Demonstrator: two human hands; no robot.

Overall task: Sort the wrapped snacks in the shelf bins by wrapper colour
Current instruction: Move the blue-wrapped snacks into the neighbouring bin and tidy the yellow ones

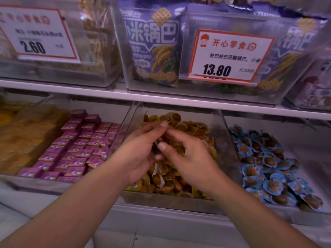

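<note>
Yellow-wrapped snacks (188, 133) heaped in the middle clear bin (231, 140).

Two hands, left (138, 153) and right (188, 156), over the lower shelf. Lower row: four clear bins, holding orange-yellow packs (23, 136), purple-wrapped snacks (78, 145), yellow-wrapped snacks (195, 129) and blue-wrapped snacks (268, 167); each heap too numerous to count. Upper row: two price cards, one reading 2.60 (38, 34), one reading 13.80 (231, 56); two purple bags (154, 45) show plainly.
</note>
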